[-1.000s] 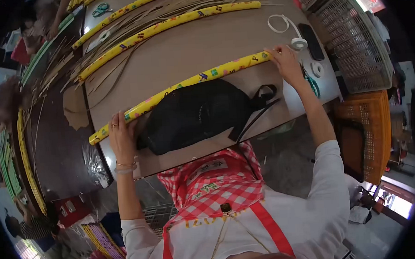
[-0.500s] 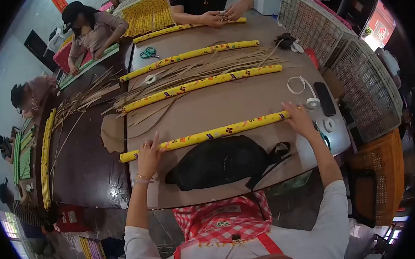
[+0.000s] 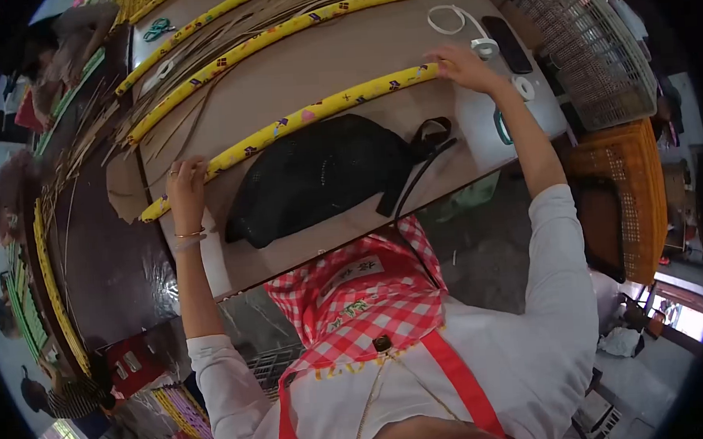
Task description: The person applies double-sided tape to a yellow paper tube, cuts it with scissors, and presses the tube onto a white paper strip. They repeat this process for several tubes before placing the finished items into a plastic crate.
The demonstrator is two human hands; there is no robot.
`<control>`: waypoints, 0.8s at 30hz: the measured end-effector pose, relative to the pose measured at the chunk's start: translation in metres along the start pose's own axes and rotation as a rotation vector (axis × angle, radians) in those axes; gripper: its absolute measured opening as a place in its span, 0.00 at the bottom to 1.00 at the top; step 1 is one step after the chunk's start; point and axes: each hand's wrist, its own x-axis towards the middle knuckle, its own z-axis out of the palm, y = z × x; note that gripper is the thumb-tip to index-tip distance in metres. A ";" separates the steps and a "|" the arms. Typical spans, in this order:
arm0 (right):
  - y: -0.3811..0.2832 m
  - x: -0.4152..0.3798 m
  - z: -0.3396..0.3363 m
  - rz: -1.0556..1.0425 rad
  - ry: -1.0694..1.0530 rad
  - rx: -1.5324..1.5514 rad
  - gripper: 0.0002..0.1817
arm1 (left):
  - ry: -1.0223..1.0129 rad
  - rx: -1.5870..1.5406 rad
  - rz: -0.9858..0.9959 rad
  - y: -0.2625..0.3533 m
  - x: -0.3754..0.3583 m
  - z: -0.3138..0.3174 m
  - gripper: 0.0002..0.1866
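A long yellow tube (image 3: 306, 117) with small coloured prints lies slantwise across the table before me. My left hand (image 3: 187, 188) is closed over it near its left end, which sticks out past the fingers. At the right end, the fingers of my right hand (image 3: 467, 69) are closed on the tip. Just on my side of the tube lies a black bag (image 3: 325, 173) with a strap. Beyond the tube, a second yellow printed tube (image 3: 271, 53) rests beside thin brown strips (image 3: 200, 60).
White tape rolls (image 3: 484, 49) and a black phone (image 3: 507, 44) lie at the right, near a wicker basket (image 3: 589, 56). Teal scissors (image 3: 159, 28) are at the far left. Several people work along the left side, by more yellow tubes (image 3: 55, 275).
My view has tilted down and turned, so the table sits higher in it. My left hand's fingers have closed over the tube, and a different part of its print faces up.
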 end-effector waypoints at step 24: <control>-0.093 0.011 0.071 -0.171 0.369 -0.337 0.29 | 0.027 -0.073 -0.045 -0.001 -0.005 0.005 0.14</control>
